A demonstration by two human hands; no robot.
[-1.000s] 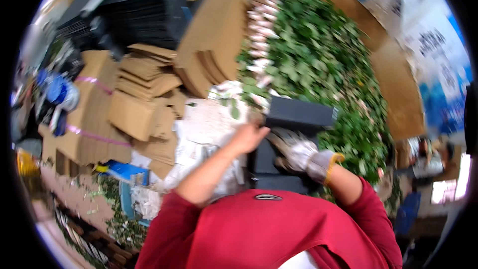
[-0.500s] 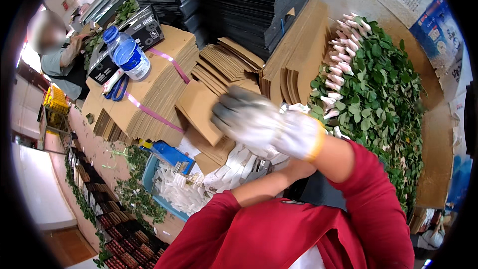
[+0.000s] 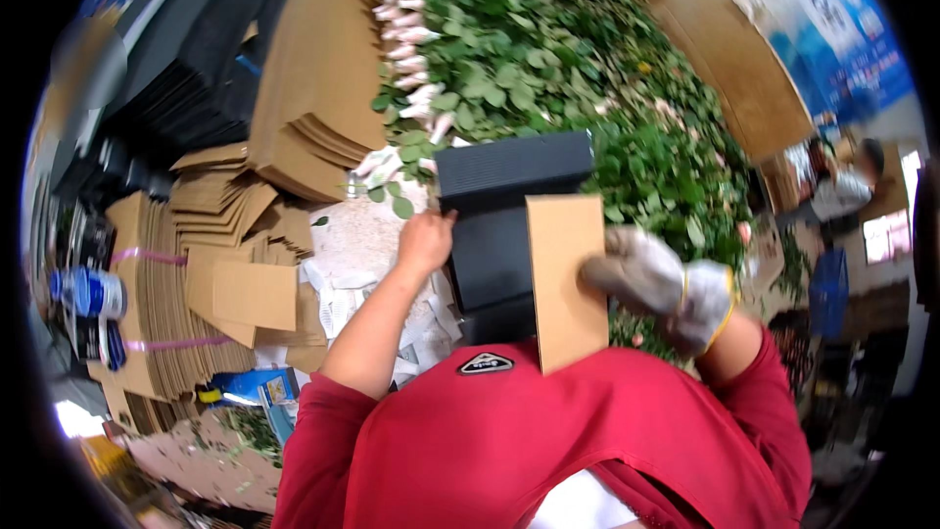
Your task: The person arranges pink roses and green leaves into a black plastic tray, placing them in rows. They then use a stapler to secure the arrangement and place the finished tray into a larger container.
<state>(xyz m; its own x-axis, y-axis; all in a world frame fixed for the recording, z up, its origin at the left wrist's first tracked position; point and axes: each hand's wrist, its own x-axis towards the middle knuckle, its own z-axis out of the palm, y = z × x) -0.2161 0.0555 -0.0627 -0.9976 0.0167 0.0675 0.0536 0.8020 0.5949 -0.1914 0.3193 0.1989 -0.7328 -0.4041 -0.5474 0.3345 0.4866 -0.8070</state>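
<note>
An open black corrugated box (image 3: 490,250) lies in front of me, its raised flap at the far end. My bare left hand (image 3: 426,235) grips the box's left edge near that flap with bent fingers. My right hand (image 3: 641,274), in a grey-and-white glove with a yellow cuff, holds a flat rectangular piece of tan cardboard (image 3: 566,284) upright-looking at the box's right side, partly hiding the box. Behind the box lies a long pile of leafy stems (image 3: 529,49) with pink-white wrapped heads (image 3: 406,29) along its left side.
Cardboard stacks (image 3: 147,313), loose sheets (image 3: 255,304) and tall black sheet stacks (image 3: 166,88) stand at left, with a water bottle (image 3: 93,292) on top. White paper strips (image 3: 333,313) lie left of the box. Another person (image 3: 842,191) is at the far right.
My gloved right hand has gone from reaching left over the cardboard stack to the box's right side, now with a cardboard piece. My left hand is back on the box edge. The view has swung right.
</note>
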